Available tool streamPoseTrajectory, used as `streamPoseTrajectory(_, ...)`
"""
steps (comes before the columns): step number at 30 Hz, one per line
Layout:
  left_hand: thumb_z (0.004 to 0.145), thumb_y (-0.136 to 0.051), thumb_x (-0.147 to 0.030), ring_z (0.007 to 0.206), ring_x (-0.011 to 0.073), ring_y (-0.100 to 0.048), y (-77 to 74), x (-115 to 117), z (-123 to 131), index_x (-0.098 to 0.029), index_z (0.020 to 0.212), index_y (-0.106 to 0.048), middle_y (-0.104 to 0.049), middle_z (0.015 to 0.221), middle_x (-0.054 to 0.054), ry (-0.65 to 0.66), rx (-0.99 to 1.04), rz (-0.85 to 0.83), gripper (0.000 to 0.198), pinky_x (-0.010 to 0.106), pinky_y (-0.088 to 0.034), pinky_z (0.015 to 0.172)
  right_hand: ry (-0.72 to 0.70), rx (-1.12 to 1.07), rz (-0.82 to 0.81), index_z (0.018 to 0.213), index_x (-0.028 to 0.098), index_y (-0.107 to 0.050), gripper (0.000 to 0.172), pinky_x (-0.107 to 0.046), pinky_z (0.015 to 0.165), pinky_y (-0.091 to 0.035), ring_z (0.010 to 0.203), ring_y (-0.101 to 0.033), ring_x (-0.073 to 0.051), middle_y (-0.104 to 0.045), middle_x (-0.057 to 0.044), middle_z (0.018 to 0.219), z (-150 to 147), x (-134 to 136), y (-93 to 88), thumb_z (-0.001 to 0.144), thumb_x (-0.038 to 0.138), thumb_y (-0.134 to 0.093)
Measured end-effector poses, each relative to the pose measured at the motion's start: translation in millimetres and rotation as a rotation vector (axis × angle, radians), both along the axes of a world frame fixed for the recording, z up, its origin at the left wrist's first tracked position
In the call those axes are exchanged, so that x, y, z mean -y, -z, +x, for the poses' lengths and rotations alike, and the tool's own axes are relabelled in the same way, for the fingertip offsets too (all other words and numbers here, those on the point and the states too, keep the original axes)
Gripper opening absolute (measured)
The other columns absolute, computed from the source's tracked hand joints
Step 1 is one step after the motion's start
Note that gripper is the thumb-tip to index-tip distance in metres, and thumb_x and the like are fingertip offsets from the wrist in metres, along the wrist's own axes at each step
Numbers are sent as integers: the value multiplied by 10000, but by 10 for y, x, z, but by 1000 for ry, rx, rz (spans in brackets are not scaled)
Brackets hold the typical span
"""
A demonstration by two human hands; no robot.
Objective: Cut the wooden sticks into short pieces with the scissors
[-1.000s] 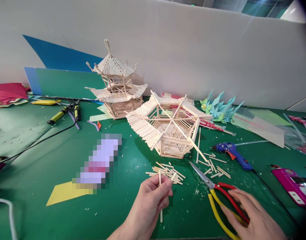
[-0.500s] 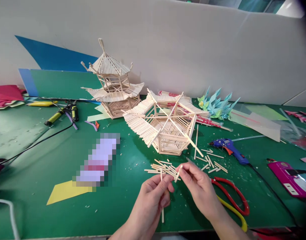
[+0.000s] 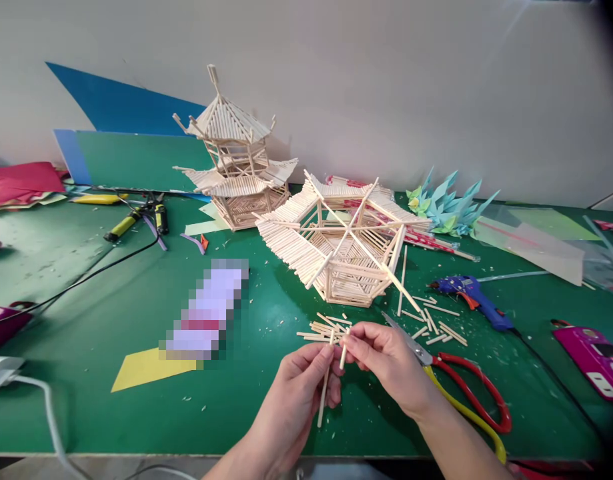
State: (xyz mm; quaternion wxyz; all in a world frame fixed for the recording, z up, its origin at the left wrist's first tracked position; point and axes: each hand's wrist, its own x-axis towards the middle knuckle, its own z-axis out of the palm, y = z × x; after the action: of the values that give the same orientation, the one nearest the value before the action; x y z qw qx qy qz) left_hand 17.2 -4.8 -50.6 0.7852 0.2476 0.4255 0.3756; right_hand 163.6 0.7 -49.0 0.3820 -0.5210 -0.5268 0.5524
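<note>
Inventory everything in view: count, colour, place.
Table: 1, green, foreground
Tower: 1, pale wood, back left
Frame: 1, pale wood, centre
Loose sticks: many, pale, near frame
Scissors: 1, red and yellow handles, right
Glue gun: 1, blue, right
Paper leaves: many, mostly teal, back right
Packets: uncounted, red patterned, behind frame
Pliers: 1, yellow and black, left
Paper sheet: 1, yellow, front left
Pixelated patch: 1, lilac, left
Backing sheet: 1, blue, back left
Board: 1, mostly green, back left
Paper stack: 1, red, left edge
Casings: 2, magenta, both sides
Adapter: 1, white, left edge
Held sticks: 2, pale, front centre
Left hand: 1, front centre
Right hand: 1, front centre
</note>
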Motion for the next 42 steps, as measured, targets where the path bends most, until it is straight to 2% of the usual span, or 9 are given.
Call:
streamPoseTrajectory(6,818,-541,-326,391,52,-443,-68,25,47,-117,684,-590,-565,612,4,55,-88,51,253,187,-297,426,62,-9,70,696,179,-608,185,-212,591,-413,612,-512,-107,-542,31,634,-50,56,-10,825,300,-554)
streamPoseTrajectory(12,821,-529,-349,355,41,-391,-74,59,77,-115,660,-585,-581,597,13,62,-107,76,289,185,-248,383,119,-56,72,723,168,-617,137,-225,547,-405,590,-498,-101,-520,21,695,-77,76,32,791,284,-595)
streamPoseTrajectory(18,838,-514,-343,354,32,-330,-66,69,90,-110,699,-626,-506,481,-28,57,-89,111,293,201,-198,413,123,-166,36,707,165,-587,168,-222,502,-381,514,-457,-85,-475,54,575,-110,72,8,804,302,-577)
streamPoseTrajectory(24,825,-532,-336,348,35,-319,-78,52,103,-112,627,-615,-469,435,-39,50,-51,95,310,205,-207,419,127,-211,22,689,165,-569,176,-217,469,-353,466,-427,-75,-450,71,514,-141,69,7,803,299,-575)
streamPoseTrajectory(35,811,-546,-292,373,25,-324,-87,38,110,-101,619,-617,-561,569,11,56,-17,73,280,216,-188,440,151,-159,50,664,175,-546,181,-210,453,-370,434,-475,-74,-466,76,515,-141,68,-74,803,287,-574)
streamPoseTrajectory(39,797,-568,-275,366,23,-327,-107,6,121,-100,594,-612,-563,553,11,56,19,48,272,219,-174,437,171,-137,29,620,191,-504,225,-212,434,-353,389,-447,-79,-457,87,429,-146,55,-46,806,302,-561)
streamPoseTrajectory(42,806,-553,-255,351,28,-348,-96,-4,122,-100,616,-624,-581,557,24,71,103,-24,255,222,-197,437,235,-113,11,588,194,-480,255,-210,432,-326,394,-413,-76,-444,88,427,-140,15,-4,788,324,-569)
